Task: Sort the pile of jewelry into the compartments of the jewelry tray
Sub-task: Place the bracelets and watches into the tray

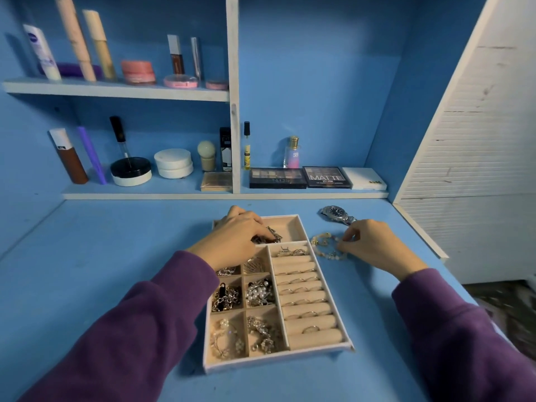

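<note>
A beige jewelry tray (pixel 342 332) lies on the blue table. Its small left compartments hold chains and pearl pieces, and its right side has ring rolls with several rings. My left hand (pixel 232 242) reaches over the tray's long top compartment and pinches a dark metal piece (pixel 274 234) there. To the right of the tray, my right hand (pixel 374 245) pinches a beaded bracelet (pixel 326 248) lying on the table. A silver watch (pixel 336 213) lies just behind that hand.
Shelves at the back carry cosmetics: tubes, jars, a perfume bottle (pixel 293 152) and eyeshadow palettes (pixel 301 177). A white slatted panel (pixel 470 158) closes off the right side. The table edge drops off at the right, near a patterned floor.
</note>
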`<control>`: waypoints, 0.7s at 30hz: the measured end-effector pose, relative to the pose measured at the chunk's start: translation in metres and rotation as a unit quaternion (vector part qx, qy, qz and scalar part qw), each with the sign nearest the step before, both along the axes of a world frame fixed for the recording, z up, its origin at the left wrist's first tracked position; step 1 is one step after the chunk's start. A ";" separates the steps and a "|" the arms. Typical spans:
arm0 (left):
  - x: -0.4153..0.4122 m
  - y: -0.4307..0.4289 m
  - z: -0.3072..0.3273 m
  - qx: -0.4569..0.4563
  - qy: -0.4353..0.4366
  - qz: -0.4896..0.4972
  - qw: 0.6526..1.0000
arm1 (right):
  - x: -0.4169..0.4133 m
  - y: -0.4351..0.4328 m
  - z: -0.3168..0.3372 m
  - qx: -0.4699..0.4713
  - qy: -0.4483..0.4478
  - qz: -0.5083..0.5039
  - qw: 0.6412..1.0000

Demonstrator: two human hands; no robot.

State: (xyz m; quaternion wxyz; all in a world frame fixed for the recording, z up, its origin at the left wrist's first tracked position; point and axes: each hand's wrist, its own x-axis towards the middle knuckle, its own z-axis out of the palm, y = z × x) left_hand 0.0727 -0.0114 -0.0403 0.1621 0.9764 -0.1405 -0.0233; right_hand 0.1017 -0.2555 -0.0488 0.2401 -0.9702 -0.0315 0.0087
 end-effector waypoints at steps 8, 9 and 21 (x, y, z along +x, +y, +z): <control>-0.005 0.002 0.009 -0.113 -0.089 0.061 0.988 | -0.003 0.009 0.017 0.018 -0.124 0.021 0.992; -0.006 0.006 0.011 -0.126 -0.103 0.072 0.984 | -0.005 0.012 0.024 0.021 -0.151 0.031 0.988; -0.011 0.046 -0.028 -0.342 -0.159 0.221 0.899 | -0.009 0.102 0.063 0.148 -0.181 0.157 0.960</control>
